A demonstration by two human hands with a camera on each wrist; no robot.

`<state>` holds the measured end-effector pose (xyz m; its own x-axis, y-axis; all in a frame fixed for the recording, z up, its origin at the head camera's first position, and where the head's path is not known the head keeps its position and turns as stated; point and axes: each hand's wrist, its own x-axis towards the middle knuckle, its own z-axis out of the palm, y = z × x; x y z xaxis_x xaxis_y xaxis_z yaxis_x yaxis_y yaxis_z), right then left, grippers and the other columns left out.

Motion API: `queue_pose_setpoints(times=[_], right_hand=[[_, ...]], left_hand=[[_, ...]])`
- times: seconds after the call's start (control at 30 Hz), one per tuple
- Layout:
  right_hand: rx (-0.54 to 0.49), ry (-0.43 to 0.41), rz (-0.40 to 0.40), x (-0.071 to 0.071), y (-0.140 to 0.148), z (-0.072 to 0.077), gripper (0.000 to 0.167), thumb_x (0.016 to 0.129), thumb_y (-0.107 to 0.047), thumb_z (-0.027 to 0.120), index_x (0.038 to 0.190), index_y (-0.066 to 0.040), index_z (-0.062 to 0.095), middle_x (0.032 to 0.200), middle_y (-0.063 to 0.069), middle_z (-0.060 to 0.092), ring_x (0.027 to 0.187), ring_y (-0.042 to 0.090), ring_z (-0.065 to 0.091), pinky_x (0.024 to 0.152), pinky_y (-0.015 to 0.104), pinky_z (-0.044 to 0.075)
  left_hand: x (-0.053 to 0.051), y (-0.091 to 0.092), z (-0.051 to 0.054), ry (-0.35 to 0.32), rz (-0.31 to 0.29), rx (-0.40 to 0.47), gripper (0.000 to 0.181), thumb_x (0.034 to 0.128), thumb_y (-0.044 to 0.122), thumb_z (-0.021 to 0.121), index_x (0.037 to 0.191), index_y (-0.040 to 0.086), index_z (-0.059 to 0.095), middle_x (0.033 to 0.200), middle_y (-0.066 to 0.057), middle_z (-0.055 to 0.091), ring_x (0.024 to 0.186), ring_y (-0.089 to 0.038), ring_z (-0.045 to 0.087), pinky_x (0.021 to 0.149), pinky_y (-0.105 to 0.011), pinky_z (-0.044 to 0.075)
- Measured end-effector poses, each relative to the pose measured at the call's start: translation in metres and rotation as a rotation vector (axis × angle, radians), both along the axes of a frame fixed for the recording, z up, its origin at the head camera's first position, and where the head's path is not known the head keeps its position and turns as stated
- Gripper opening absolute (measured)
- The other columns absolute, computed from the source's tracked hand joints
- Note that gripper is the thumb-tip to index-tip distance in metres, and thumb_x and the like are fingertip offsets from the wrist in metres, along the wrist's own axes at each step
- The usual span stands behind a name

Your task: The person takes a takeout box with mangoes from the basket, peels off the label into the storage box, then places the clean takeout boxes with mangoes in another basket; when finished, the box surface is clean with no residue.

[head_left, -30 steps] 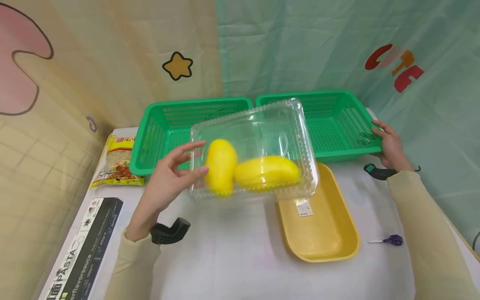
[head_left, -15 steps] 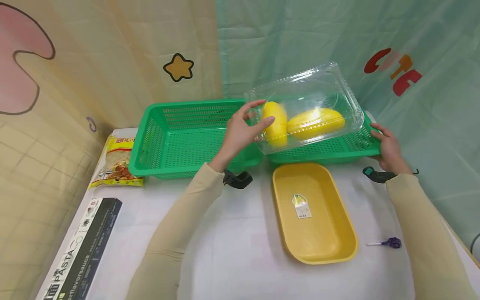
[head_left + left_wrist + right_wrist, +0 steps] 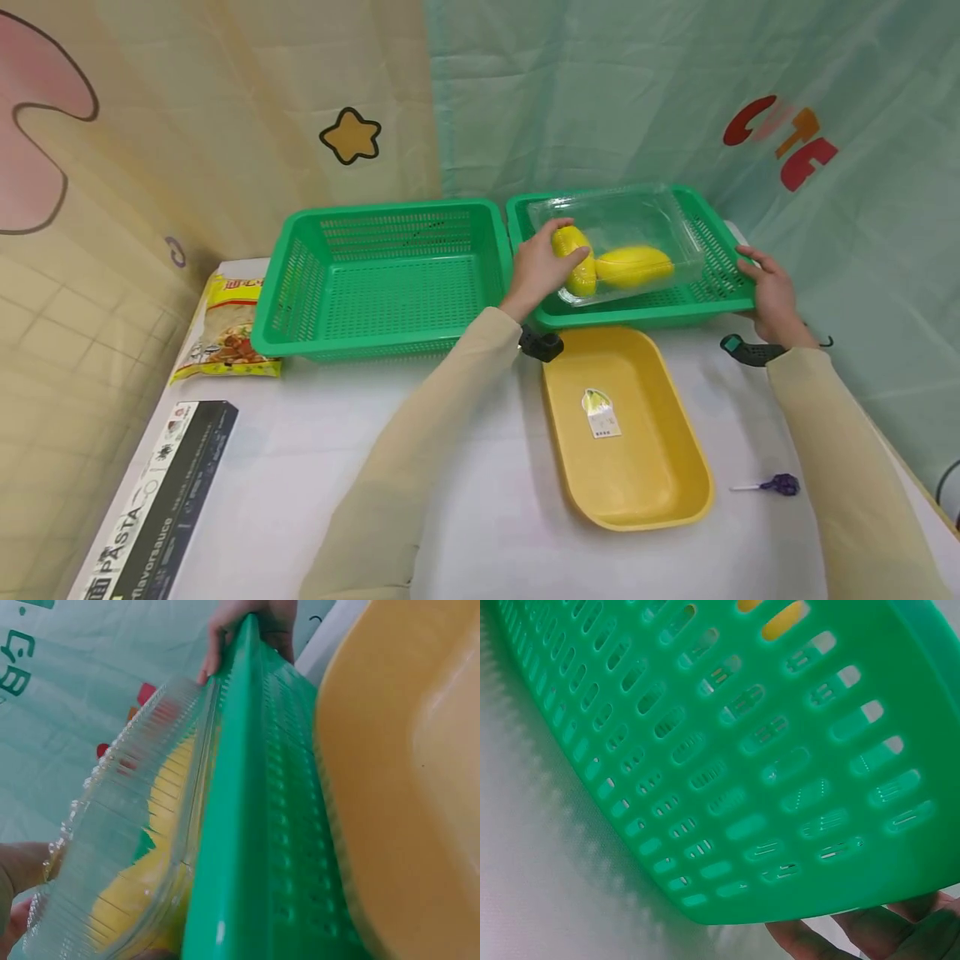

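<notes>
In the head view my left hand (image 3: 542, 265) holds the left end of a clear plastic box (image 3: 622, 215) between thumb and fingers. Inside the box lie two yellow mango-shaped fruits, one upright (image 3: 575, 260) near my thumb and one lengthwise (image 3: 636, 266). The box sits tilted within the right green basket (image 3: 637, 317); whether it touches the bottom I cannot tell. At that basket's right end my right hand (image 3: 774, 296) grips the rim. The right wrist view shows the fingers (image 3: 877, 930) under the basket's edge. Box and basket wall appear side by side in the left wrist view.
A second green basket (image 3: 393, 300) stands to the left, against the right one. In front lies a yellow tray (image 3: 637, 475) with a sticker, and a purple lollipop (image 3: 783, 484) beside it. At left are a yellow food bag (image 3: 232, 325) and a black pasta box (image 3: 172, 500).
My left hand has carried the clear box from the middle to the right and then lowered it into the right basket. My right hand has stayed on the basket's rim.
</notes>
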<state>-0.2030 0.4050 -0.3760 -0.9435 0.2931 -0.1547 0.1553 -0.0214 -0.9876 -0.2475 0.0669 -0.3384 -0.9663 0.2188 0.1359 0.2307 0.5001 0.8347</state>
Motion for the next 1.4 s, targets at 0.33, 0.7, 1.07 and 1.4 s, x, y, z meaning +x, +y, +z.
queue_pose_setpoints(times=[0.33,0.7,1.07,1.4], right_hand=[[0.038,0.011,0.014,-0.002,-0.004,-0.001,0.043,0.095,-0.039,0.054,0.136,-0.027,0.049,0.110,-0.005,0.043,0.082,0.009,0.052,0.057,0.022,0.048],[0.068,0.008,0.002,-0.002,-0.004,-0.003,0.041,0.094,-0.041,0.053,0.134,-0.030,0.050,0.109,-0.006,0.043,0.082,0.009,0.052,0.057,0.021,0.047],[0.047,0.009,-0.005,-0.002,-0.006,-0.001,0.040,0.095,-0.038,0.053,0.134,-0.029,0.051,0.108,-0.004,0.045,0.077,0.008,0.054,0.056,0.022,0.048],[0.042,0.010,-0.005,0.001,0.002,-0.002,0.041,0.095,-0.040,0.054,0.135,-0.030,0.051,0.110,-0.007,0.043,0.080,0.008,0.053,0.057,0.021,0.048]], left_hand=[[-0.007,0.023,-0.008,-0.117,-0.022,-0.097,0.049,0.0970,0.027,0.055,0.143,0.019,0.040,0.111,-0.008,0.062,0.072,-0.018,0.047,0.054,-0.026,0.037],[-0.021,0.040,-0.019,-0.291,0.051,-0.165,0.049,0.1017,0.014,0.036,0.149,0.023,0.031,0.151,-0.031,0.006,0.042,-0.014,0.035,0.037,-0.023,0.028],[-0.023,0.043,-0.021,-0.372,0.141,0.048,0.062,0.0931,-0.002,0.041,0.149,0.022,0.032,0.155,-0.022,-0.004,0.138,-0.042,0.007,0.050,-0.024,0.038],[-0.013,0.049,-0.018,-0.269,0.137,0.016,0.058,0.1024,0.038,0.035,0.153,0.017,0.016,0.155,-0.023,0.000,0.141,-0.039,-0.001,0.109,-0.048,0.020]])
